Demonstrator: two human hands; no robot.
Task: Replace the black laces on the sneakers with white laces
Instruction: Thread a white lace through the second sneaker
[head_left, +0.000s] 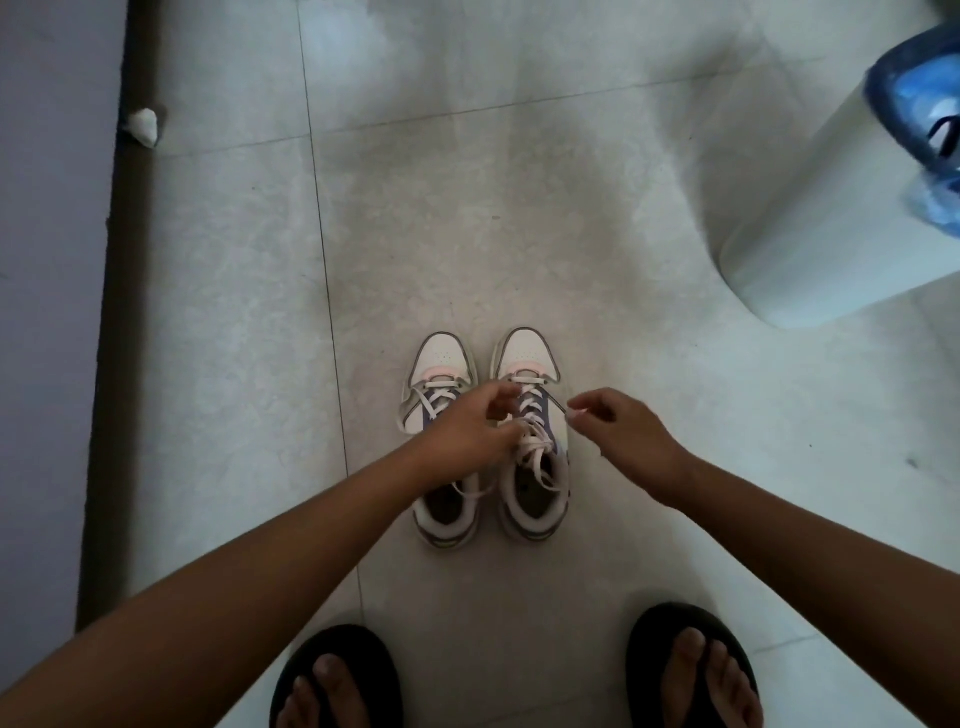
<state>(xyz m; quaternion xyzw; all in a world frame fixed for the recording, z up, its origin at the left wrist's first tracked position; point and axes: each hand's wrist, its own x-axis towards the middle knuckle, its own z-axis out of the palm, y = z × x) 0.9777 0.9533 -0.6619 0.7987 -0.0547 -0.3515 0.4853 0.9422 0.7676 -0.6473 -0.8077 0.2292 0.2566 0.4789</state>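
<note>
Two white sneakers stand side by side on the tiled floor, toes pointing away from me. The left sneaker (440, 364) and the right sneaker (527, 358) both carry white laces. My left hand (470, 428) reaches over the left sneaker and its fingers curl at the white lace (535, 457) on the right sneaker's upper eyelets. My right hand (618, 423), just right of that shoe, pinches the tip of a white lace end. A loose loop of lace hangs over the left sneaker's opening.
My feet in black sandals (337, 675) stand at the bottom edge. A white cylindrical bin (810, 208) with a blue object on top is at the right. A dark skirting strip (119, 312) and wall run down the left, with a white scrap (143, 127) beside it.
</note>
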